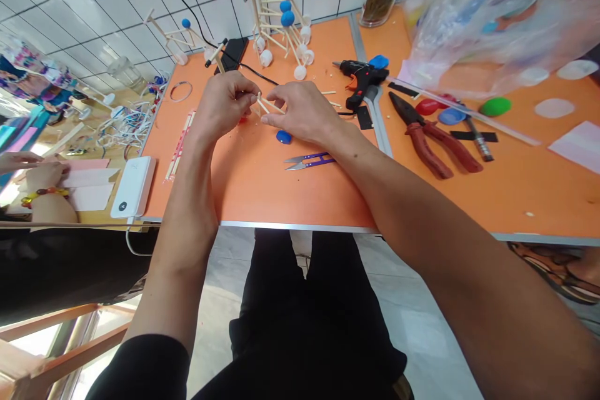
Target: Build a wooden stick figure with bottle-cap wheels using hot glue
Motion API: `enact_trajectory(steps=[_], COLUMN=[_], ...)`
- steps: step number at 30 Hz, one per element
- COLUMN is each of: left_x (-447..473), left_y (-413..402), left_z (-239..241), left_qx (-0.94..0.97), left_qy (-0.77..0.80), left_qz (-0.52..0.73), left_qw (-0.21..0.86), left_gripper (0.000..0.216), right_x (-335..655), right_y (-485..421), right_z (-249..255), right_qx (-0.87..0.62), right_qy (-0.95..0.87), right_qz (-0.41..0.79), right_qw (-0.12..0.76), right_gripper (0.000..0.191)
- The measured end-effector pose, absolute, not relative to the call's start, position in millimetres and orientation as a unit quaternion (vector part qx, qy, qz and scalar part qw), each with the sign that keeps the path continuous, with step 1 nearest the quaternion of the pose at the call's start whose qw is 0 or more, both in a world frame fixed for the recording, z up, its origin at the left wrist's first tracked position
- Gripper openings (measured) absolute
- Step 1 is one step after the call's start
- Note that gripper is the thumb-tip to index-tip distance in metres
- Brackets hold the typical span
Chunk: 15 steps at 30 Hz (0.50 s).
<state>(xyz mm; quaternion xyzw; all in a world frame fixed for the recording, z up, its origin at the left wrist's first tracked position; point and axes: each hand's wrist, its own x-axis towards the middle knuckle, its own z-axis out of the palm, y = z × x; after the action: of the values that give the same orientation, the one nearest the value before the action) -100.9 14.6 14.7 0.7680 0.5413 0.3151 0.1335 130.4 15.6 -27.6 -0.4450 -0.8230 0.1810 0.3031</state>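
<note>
Your left hand (224, 103) and right hand (302, 114) fingers pinch thin pale wooden sticks (265, 104), crossed, above the orange counter (262, 190).

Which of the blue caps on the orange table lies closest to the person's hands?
The blue cap directly under the right hand, almost touching it. The other blue caps lie farther right, by the glue gun and the pliers.

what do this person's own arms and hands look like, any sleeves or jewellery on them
Both forearms are bare down to the hands. The left hand and right hand show no gloves, rings, watch or bracelet. A black sleeve shows only at the left upper arm, near the bottom edge. The right arm shows no sleeve in view.
</note>
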Motion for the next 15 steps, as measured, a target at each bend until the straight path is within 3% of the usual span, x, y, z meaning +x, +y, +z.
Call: enact_trajectory(steps=[5, 15], left_x=[-102.1, -101.2], left_y=[12.8, 12.8], left_z=[17.6, 15.8], left_qx=[0.772, 0.756], left_qy=[0.542, 0.542], left_qz=[0.305, 0.327], left_qw=[0.131, 0.163], left_gripper=[0.009, 0.004], right_x=[126.3, 122.6], right_y=[8.3, 11.3], right_z=[-22.4, -25.9], right_qx=[-0.462, -0.448], right_qy=[-0.821, -0.82], right_qz=[0.179, 0.17], right_qw=[0.284, 0.312], right_gripper=[0.02, 0.034])
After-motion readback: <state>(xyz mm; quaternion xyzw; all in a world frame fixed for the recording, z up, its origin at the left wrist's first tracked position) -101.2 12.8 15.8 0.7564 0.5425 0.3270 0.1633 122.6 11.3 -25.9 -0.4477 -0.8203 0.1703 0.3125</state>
